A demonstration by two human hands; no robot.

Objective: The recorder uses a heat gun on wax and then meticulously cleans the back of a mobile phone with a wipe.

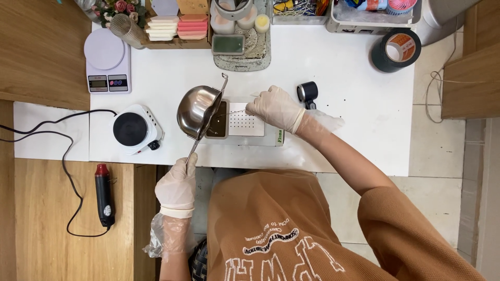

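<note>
Steel gleams at the middle of the white tabletop (338, 78), where a small metal pouring pot (198, 110) is tipped on its side with its spout toward a dark rectangular mould (217, 126). The left hand (177, 188), in a pale thin glove, is closed around the end of the pot's long thin handle (192, 152) just off the near edge of the tabletop, and holds the pot tilted above the mould's left side. The right hand (274, 107), gloved the same way, is curled with its fingertips pinched on a thin wire-like rod (233, 112) that runs leftward to the pot's lip over the mould; what the rod is cannot be told. The mould sits touching a white perforated plate (245, 124), both lying on a pale flat box close to the near edge. Toward the left edge stands a small white electric hotplate (133, 129) with a black disc, its cord trailing off to the left. A white kitchen scale (107, 62) sits at the far left corner. Along the far edge lie stacked white and pink blocks (178, 27) in a wooden tray, and a speckled tray (250, 54) with small containers. A black tape roll (396, 50) rests at the far right corner, and a small black round object (308, 92) stands just beyond the right hand. A black and red heat gun (104, 193) lies on the wooden surface below the left end.
</note>
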